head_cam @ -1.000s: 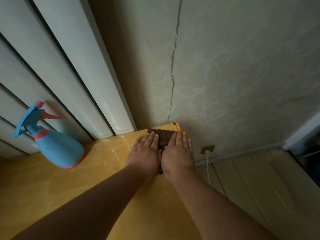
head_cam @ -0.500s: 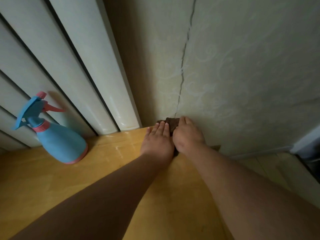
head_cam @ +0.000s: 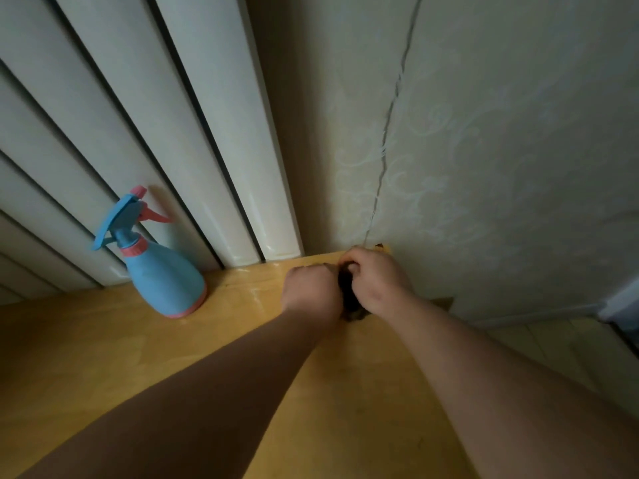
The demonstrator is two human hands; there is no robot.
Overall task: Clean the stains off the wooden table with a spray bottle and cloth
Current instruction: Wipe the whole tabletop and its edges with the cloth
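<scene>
Both grips curled tight: left hand (head_cam: 311, 292) and right hand (head_cam: 377, 278) bunch the dark cloth (head_cam: 350, 304) between them at the tabletop's (head_cam: 103, 357) far corner, by the wall. Spray bottle (head_cam: 162, 274) upright, well left.

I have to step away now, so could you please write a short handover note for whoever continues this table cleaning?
Hands: the left hand and right hand both grip the cloth, bunched between them at the table's far right corner by the wall.
The spray bottle stands upright on the table to the left, untouched.
Done: a wet sheen near the far edge suggests spraying and wiping.
Left: a small dark mark at the very corner.
</scene>
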